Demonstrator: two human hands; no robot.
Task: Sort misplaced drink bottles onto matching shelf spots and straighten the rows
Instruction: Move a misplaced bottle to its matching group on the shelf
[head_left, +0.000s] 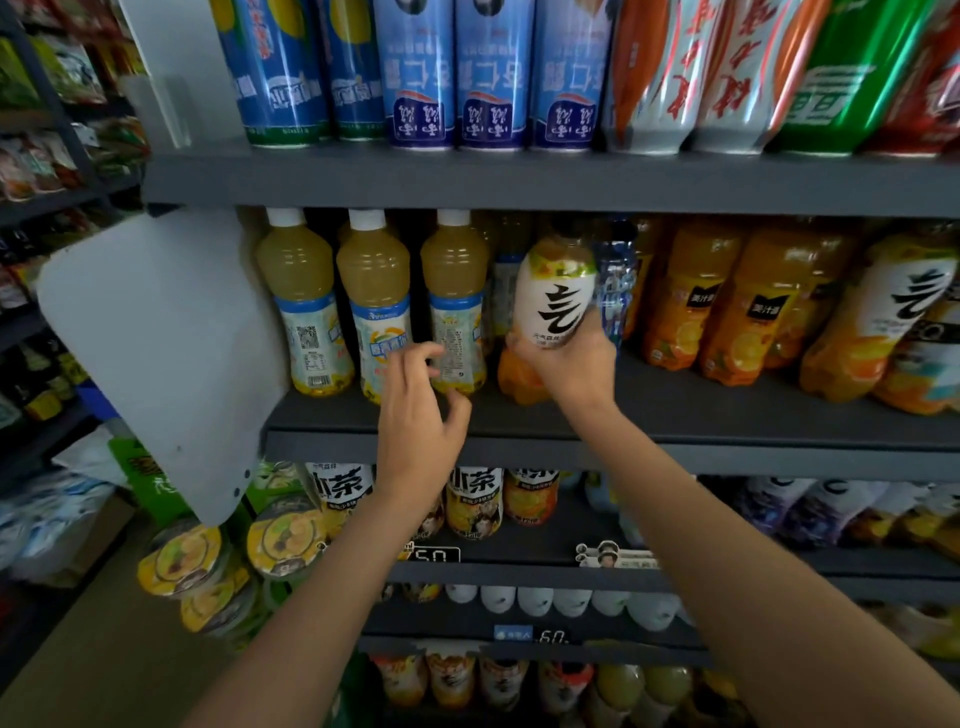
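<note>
Right hand (569, 364) wraps the lower half of the white-label orange bottle (558, 301), tilted on the middle shelf (675, 415) betw. the pale-juice row (374, 306) and the orange-juice bottles (691, 306). Left hand (423, 410) hovers w/ fingers loosely curled, holding nothing, just by the third pale bottle. I'd lift it clear and carry it right to its twin (883, 322), keeping the neck off the shelf above.

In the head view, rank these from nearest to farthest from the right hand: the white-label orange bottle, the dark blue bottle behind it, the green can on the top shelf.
1. White-label orange bottle: gripped in the right hand, middle shelf.
2. Dark blue bottle: just behind and to the right of the held bottle.
3. Green can: top shelf, far upper right.
</note>
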